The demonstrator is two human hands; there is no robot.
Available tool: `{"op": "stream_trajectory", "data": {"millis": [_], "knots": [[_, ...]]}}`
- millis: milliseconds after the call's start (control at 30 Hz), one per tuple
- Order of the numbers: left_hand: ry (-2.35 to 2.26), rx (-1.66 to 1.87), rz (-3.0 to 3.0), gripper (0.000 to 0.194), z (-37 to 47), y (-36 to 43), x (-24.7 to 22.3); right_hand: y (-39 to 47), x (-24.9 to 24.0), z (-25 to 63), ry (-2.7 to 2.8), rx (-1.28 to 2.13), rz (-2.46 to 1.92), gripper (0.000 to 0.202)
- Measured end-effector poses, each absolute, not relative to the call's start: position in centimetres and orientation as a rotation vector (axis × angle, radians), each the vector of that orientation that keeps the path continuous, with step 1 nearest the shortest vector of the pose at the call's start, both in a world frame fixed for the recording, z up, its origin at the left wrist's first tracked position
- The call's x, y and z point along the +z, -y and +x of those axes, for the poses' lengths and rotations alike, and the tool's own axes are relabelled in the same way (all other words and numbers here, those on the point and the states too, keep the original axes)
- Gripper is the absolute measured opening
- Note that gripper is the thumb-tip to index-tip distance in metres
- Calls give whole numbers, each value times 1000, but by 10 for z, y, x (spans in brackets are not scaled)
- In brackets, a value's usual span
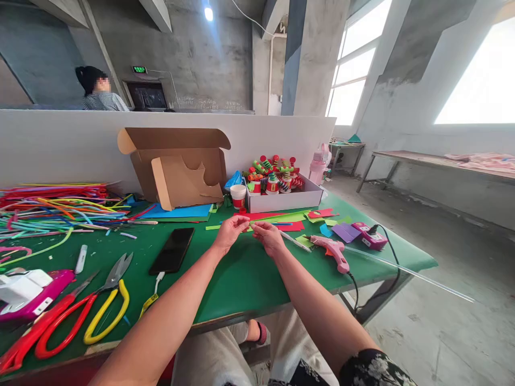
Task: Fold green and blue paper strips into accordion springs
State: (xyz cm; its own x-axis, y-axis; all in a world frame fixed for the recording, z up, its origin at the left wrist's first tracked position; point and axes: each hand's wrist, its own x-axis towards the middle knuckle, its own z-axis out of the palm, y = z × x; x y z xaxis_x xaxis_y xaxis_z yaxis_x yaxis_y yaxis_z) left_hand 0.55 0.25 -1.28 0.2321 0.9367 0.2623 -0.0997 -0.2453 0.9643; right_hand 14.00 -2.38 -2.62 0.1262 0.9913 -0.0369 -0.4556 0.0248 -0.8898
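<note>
My left hand (233, 234) and my right hand (269, 237) meet over the middle of the green-topped table (237, 289). Thumbs and forefingers on both are pinched together, fingertips almost touching. Whatever lies between them is tiny, perhaps a greenish bit, and I cannot make it out. Just beyond the hands lie red paper pieces (295, 225) and light green paper strips (277, 216). A white pen-like stick (295, 242) rests by my right hand. Farther right is a pink hot glue gun (333, 252). Left of my left hand lies a black phone (172, 250).
Scissors (115, 295), red-handled cutters (44, 327) and bundled pipe cleaners (60, 209) fill the left side. Behind stand a cardboard box (185, 171), paper cups (238, 196) and a white box (285, 201) of colourful figures. A power strip (369, 237) sits right; a person (98, 91) is beyond the partition.
</note>
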Motion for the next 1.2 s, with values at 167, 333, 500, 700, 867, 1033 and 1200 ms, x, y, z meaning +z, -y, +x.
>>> {"op": "stream_trajectory", "data": {"millis": [167,333,500,700,867,1033,1200], "knots": [[-765,1214,1468,41,6,4,-8,25,-24,140,694,1383,-857,33],[-748,1223,1469,37,2,4,-3,27,-20,140,802,1435,-853,37],[-782,1248,1458,36,0,2,-2,30,-15,140,950,1314,-881,33],[-823,1220,1555,29,3,0,-5,28,-15,140,1091,1135,-934,33],[-825,1226,1532,28,4,2,-6,27,-18,141,1117,1163,-908,34],[-849,1232,1551,27,3,2,-8,26,-22,141,1136,1145,-918,35],[-860,1220,1564,28,2,-2,-9,26,-19,139,1140,1176,-925,36]]}}
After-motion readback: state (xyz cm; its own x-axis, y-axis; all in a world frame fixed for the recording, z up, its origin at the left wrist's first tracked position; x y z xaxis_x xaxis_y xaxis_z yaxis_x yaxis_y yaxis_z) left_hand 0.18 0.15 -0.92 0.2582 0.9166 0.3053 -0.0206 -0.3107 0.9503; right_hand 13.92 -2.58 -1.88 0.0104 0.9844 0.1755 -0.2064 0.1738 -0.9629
